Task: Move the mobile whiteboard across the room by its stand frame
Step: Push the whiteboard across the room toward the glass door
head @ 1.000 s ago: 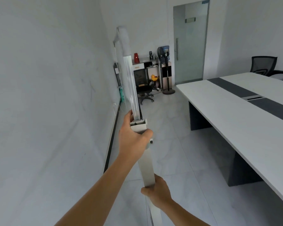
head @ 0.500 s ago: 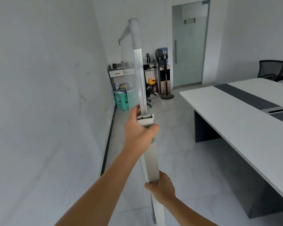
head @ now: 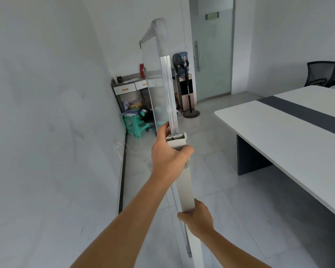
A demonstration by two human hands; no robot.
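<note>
The mobile whiteboard (head: 155,97) stands edge-on in front of me, a clear glass panel with a pale frame. Its grey stand post (head: 186,186) runs down the middle of the view. My left hand (head: 169,153) is wrapped around the top of the post, just under the panel's lower corner. My right hand (head: 196,217) grips the same post lower down. The foot of the stand is out of view.
A white wall (head: 46,132) runs close on the left. A long white table (head: 290,136) fills the right. Ahead stand a small desk (head: 128,84), a green stool (head: 133,122), a fan (head: 184,64) and a glass door (head: 211,55). A black chair (head: 321,73) sits far right.
The whiteboard and I have moved forward along the wall. The panel has swung so more of its glass face shows. Both hands keep their hold on the post.
</note>
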